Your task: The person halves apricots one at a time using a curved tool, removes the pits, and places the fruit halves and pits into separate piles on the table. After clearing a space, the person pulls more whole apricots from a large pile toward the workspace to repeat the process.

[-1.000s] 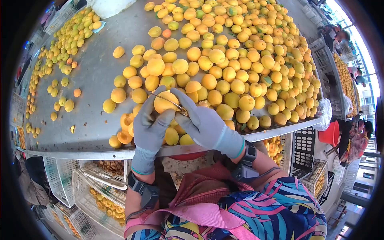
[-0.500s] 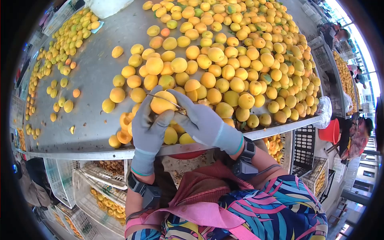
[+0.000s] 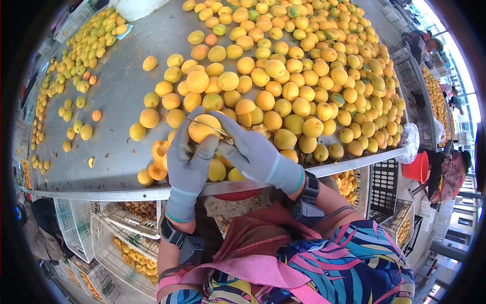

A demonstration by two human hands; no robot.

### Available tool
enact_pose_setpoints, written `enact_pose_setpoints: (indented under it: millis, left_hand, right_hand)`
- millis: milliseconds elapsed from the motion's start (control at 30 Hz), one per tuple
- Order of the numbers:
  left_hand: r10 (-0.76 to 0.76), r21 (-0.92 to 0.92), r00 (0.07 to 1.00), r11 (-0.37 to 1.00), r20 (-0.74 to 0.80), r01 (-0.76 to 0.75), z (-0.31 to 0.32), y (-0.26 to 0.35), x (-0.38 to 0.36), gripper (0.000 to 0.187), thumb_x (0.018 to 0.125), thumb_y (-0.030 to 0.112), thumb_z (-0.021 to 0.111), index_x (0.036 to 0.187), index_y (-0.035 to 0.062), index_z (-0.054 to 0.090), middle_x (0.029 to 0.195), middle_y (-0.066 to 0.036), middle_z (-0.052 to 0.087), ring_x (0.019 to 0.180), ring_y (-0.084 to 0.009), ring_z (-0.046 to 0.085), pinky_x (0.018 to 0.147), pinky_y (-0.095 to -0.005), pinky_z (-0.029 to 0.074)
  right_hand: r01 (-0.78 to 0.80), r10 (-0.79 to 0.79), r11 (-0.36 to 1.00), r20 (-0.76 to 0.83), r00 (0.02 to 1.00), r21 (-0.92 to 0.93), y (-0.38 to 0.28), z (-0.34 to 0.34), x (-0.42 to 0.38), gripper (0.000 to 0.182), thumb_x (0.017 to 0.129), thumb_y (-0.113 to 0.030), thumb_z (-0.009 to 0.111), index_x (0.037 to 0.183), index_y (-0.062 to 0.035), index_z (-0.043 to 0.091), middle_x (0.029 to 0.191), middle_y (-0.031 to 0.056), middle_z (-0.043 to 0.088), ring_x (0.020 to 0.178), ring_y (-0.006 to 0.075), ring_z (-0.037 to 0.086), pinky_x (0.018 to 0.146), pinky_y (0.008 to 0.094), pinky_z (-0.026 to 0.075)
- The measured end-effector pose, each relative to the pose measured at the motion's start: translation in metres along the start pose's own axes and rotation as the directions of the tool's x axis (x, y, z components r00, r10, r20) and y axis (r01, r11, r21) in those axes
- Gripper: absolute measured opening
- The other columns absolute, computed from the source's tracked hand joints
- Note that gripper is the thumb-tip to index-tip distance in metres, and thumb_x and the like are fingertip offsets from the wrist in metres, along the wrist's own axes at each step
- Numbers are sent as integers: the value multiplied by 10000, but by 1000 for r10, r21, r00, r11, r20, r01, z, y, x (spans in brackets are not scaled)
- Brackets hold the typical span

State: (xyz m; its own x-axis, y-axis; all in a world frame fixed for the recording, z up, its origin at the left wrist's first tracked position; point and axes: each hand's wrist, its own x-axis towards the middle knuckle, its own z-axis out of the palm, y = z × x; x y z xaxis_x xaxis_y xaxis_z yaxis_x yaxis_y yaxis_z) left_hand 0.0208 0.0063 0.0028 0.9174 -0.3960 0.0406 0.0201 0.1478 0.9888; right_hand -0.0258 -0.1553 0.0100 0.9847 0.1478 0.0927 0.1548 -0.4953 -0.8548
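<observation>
My left hand (image 3: 188, 157), in a grey glove, is closed around a yellow-orange apricot (image 3: 202, 130) above the table's front edge. Pinched in my gloved right hand (image 3: 251, 152) is a small knife (image 3: 223, 134), whose thin blade lies across the top of the apricot. Both hands are close together, thumbs near the fruit's lower side. Just left of my left hand lie several cut apricot halves (image 3: 158, 171). Whole apricots (image 3: 298, 106) are heaped on the metal table (image 3: 121, 91) beyond my hands and to the right.
More greenish apricots (image 3: 91, 48) lie at the table's far left. Below its front edge stand white crates (image 3: 76, 228) of apricot halves and a black crate (image 3: 383, 185). A red bucket (image 3: 416, 168) stands at the right, near a seated person (image 3: 450, 177). A plastic bag (image 3: 411, 139) hangs at the corner.
Almost nothing differs. The apricot and both hands have shifted very slightly left, with the blade still across the fruit.
</observation>
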Motion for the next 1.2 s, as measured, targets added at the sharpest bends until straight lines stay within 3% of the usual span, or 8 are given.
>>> enact_pose_setpoints:
  millis: [233, 500, 767, 867, 933, 1000, 1067, 1200]
  left_hand:
    - [124, 21, 991, 992, -58, -123, 3, -11, 2, 563, 790, 183, 735, 1214, -40, 440, 1055, -96, 576, 951, -134, 562, 808, -265, 493]
    - [-73, 205, 989, 974, -125, 98, -2, 2, 0, 326, 768, 154, 738, 974, -11, 547, 874, -46, 627, 788, -86, 592, 675, -242, 507]
    - [-16, 165, 999, 986, -39, 22, -4, -5, -12, 307, 803, 96, 682, 1046, -17, 530, 923, -53, 628, 810, -99, 594, 676, -240, 500]
    - [-7, 227, 1000, 974, 14, 3, -3, -2, -17, 334, 820, 87, 663, 1097, -20, 511, 965, -50, 615, 849, -104, 582, 710, -235, 492]
    - [-11, 212, 999, 977, 35, 4, -3, -3, -20, 356, 829, 86, 653, 1131, -22, 498, 989, -51, 606, 870, -107, 575, 732, -233, 487]
    - [-197, 20, 980, 980, -28, 197, -2, -7, -20, 391, 842, 65, 629, 1193, -9, 472, 1041, -62, 584, 895, -106, 561, 759, -230, 476]
    - [-194, -25, 981, 981, 15, 195, -10, -1, -12, 412, 845, 57, 622, 1218, 2, 457, 1066, -66, 574, 909, -109, 563, 772, -236, 480]
    - [-112, -96, 993, 989, 40, 116, -18, 3, -8, 444, 851, 41, 607, 1259, 28, 434, 1144, -80, 548, 974, -132, 571, 813, -257, 495]
  right_hand:
    - [24, -25, 999, -21, 999, -27, -2, 9, -1, 690, 870, -219, 552, 1441, -98, 184, 632, 161, 571, 586, 349, 582, 514, 436, 441]
    - [-51, 51, 999, 114, 992, 4, -12, 4, 1, 679, 875, -215, 549, 1439, -96, 190, 620, 164, 558, 556, 351, 563, 502, 433, 419]
    - [-1, 6, 1000, 199, 980, -27, -6, -9, -5, 634, 884, -261, 542, 1411, -70, 245, 685, 188, 569, 639, 363, 582, 568, 435, 432]
    - [-62, 71, 997, 259, 963, -43, -4, -15, -1, 607, 897, -283, 533, 1395, -52, 274, 734, 192, 588, 686, 359, 599, 599, 420, 449]
    - [-167, 157, 985, 168, 973, 51, 7, -17, 2, 579, 908, -308, 528, 1371, -33, 315, 770, 191, 608, 709, 338, 617, 617, 395, 462]
    - [-147, 135, 984, 119, 984, 98, 17, -12, 4, 568, 909, -319, 527, 1359, -27, 337, 780, 187, 612, 710, 318, 622, 625, 378, 466]
    - [-116, 108, 982, 64, 992, 147, 17, -14, 5, 559, 911, -330, 526, 1347, -21, 360, 790, 182, 616, 711, 298, 627, 633, 362, 470]
    - [-303, 288, 945, 128, 949, 124, 2, -35, 6, 549, 896, -333, 539, 1323, -17, 402, 762, 146, 600, 669, 234, 610, 628, 339, 466]
